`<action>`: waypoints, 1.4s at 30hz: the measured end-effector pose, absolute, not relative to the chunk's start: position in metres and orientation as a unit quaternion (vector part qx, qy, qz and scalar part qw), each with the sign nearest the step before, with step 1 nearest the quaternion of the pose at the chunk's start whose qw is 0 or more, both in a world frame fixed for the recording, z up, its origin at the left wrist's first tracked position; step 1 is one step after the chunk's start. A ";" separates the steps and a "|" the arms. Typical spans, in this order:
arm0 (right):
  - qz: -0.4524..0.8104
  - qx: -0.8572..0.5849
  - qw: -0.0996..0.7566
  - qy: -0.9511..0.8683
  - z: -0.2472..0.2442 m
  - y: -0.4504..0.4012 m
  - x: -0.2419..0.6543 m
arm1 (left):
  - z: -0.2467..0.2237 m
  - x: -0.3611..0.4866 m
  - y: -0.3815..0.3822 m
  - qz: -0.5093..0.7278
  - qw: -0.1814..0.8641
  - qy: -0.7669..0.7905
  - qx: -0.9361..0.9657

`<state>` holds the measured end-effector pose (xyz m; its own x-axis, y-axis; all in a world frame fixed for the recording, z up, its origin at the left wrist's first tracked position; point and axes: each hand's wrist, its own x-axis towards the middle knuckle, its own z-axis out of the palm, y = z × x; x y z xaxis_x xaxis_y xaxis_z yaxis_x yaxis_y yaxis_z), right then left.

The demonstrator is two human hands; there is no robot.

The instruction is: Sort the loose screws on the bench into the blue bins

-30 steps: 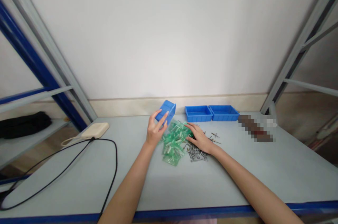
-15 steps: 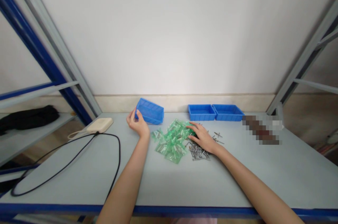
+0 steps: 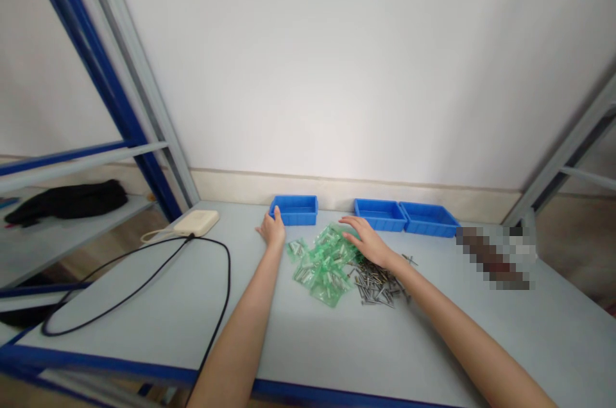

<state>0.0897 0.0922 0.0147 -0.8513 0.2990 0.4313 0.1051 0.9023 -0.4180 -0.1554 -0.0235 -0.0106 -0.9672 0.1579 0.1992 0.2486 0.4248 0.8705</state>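
Observation:
My left hand (image 3: 273,226) grips the left end of a blue bin (image 3: 299,212), which sits level on the grey table near the wall. Over the back right edge of a heap of green plastic packets (image 3: 323,267), my right hand (image 3: 366,242) is spread with its fingers apart and nothing visible in them. Small metal parts show inside the packets. A pile of loose metal screws or rivets (image 3: 378,286) lies beside the packets, partly under my right wrist.
Two more blue bins (image 3: 380,214) (image 3: 430,219) stand side by side at the back right. A white box (image 3: 197,222) and a looping black cable (image 3: 229,273) lie at left. A blurred-out item (image 3: 493,260) is at far right.
The left blue bin was tilted and now sits level on the table, still in my left hand. My right hand has lifted slightly off the packets. The view has shifted.

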 end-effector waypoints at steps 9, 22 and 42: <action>0.098 -0.228 0.122 -0.961 0.019 0.093 0.032 | -0.017 -0.136 -0.015 -0.505 -0.028 -0.825 -0.251; 0.314 -0.158 0.228 -0.908 0.006 0.074 0.056 | -0.025 -0.126 -0.008 -0.493 -0.011 -0.806 -0.327; -0.005 -0.325 0.143 -0.935 0.021 0.057 0.030 | -0.016 -0.118 -0.009 -0.501 -0.026 -0.808 -0.309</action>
